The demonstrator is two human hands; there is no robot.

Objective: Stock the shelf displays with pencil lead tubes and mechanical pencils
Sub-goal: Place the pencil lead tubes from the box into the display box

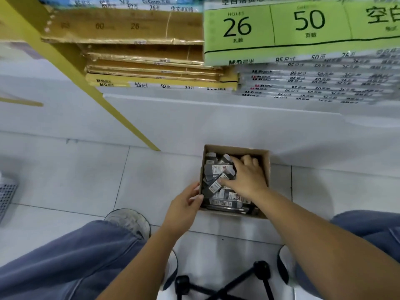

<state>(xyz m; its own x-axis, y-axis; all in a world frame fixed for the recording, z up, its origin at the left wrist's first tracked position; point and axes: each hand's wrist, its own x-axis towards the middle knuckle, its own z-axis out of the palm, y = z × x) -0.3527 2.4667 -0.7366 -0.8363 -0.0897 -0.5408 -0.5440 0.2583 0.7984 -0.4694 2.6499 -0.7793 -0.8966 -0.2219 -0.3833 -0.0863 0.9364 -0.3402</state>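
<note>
The pencil lead tubes [218,169], dark with white labels, lie jumbled in an open cardboard box [236,148] on the tiled floor [86,180], just in front of the white shelf base [216,118]. The right grip [246,176] is down inside the box, fingers curled over the tubes; I cannot tell whether it holds any. The left grip [184,206] touches the box's left wall with bent fingertips, thumb hidden, so clasping is unclear. Above, packs of loose-leaf paper [303,29] are stacked.
</note>
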